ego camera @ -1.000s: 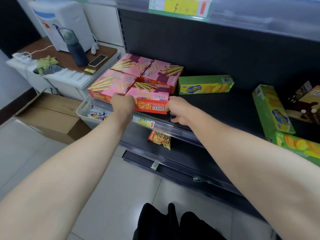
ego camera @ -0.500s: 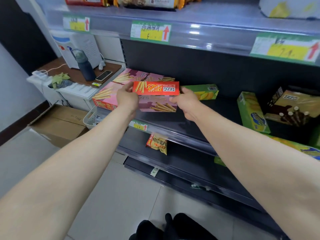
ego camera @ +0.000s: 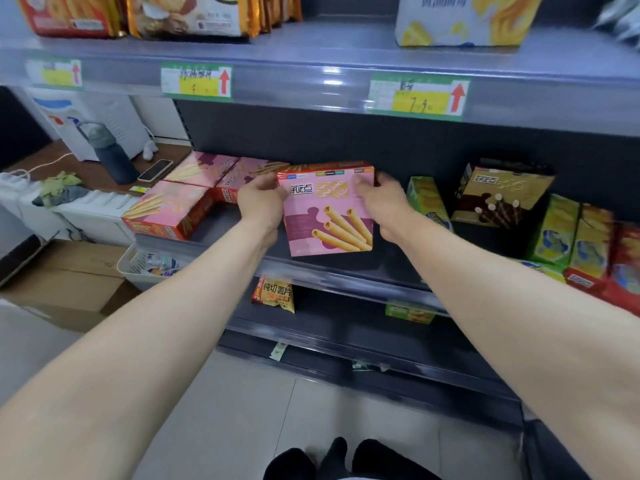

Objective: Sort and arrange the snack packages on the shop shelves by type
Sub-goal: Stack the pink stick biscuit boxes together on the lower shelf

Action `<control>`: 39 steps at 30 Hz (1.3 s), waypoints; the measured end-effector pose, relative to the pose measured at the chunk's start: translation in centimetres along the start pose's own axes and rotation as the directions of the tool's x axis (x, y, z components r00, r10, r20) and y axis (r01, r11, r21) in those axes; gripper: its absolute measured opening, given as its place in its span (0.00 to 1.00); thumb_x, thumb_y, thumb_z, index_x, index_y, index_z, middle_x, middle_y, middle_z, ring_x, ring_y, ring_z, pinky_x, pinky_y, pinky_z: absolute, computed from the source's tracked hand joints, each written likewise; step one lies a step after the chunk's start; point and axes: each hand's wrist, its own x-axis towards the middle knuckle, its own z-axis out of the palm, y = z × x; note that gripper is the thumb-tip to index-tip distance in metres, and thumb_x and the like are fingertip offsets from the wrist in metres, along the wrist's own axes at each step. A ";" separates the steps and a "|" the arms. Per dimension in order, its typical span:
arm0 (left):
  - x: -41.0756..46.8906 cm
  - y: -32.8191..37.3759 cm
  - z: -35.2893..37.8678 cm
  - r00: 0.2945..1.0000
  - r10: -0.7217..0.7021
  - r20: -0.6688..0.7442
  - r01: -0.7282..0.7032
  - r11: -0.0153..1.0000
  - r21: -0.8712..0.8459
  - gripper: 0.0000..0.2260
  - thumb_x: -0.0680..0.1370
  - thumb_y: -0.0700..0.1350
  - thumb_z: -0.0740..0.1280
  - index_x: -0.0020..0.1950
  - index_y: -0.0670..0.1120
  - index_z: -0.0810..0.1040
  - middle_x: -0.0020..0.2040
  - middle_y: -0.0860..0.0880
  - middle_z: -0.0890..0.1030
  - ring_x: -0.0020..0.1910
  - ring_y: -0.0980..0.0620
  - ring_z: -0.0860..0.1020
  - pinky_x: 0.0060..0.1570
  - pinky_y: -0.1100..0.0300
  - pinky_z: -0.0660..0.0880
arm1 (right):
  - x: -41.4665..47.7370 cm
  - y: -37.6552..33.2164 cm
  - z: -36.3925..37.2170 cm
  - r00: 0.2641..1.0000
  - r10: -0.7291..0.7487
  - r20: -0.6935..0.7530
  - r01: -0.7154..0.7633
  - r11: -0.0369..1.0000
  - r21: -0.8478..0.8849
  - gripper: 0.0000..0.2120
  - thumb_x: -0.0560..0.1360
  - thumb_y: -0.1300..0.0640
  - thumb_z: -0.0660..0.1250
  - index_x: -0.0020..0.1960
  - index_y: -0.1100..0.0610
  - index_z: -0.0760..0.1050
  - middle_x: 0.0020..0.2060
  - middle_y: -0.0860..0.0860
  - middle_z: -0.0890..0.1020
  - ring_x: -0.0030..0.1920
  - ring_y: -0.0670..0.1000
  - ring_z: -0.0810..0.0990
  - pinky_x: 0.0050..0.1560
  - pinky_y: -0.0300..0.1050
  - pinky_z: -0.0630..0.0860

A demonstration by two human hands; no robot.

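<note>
Pink box (ego camera: 329, 216) corners behind hands (ego camera: 263, 202)

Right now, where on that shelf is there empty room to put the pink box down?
Bare shelf shows under the held pink box, between the flat pink boxes and the green box. The right end is crowded.

Pale tiled floor (ego camera: 207, 427), wooden side table (ego camera: 86, 168) at left

A pink wafer-roll box (ego camera: 327, 216) stands upright, face outward, on the dark middle shelf (ego camera: 398, 271), right of three flat-lying pink boxes (ego camera: 169, 211).
</note>
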 end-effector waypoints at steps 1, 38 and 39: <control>-0.3 -0.2 1.0 1.000 -0.002 0.025 0.003 1.000 -0.015 0.14 0.76 0.31 0.63 0.61 0.38 0.76 0.56 0.42 0.80 0.48 0.48 0.79 0.40 0.59 0.78 | 0.0 0.1 -0.9 1.000 -0.003 -0.029 0.003 1.000 0.002 0.03 0.79 0.55 0.62 0.51 0.54 0.72 0.46 0.51 0.80 0.41 0.48 0.81 0.45 0.44 0.79; -8.2 -6.5 27.7 0.837 -0.075 0.542 0.003 0.991 0.132 0.17 0.74 0.30 0.61 0.57 0.43 0.80 0.53 0.44 0.83 0.49 0.47 0.82 0.51 0.53 0.80 | 4.1 5.9 -27.0 0.898 0.016 -0.439 -0.039 0.998 -0.043 0.23 0.72 0.69 0.60 0.66 0.57 0.70 0.56 0.52 0.79 0.51 0.49 0.76 0.46 0.36 0.69; -8.1 -6.6 28.2 0.836 -0.069 0.544 0.003 0.993 0.121 0.19 0.73 0.28 0.59 0.58 0.43 0.79 0.54 0.44 0.83 0.49 0.47 0.82 0.50 0.54 0.80 | 4.5 6.3 -27.4 0.900 0.019 -0.436 -0.042 0.998 -0.043 0.23 0.72 0.69 0.60 0.66 0.57 0.69 0.56 0.52 0.79 0.52 0.49 0.76 0.47 0.36 0.69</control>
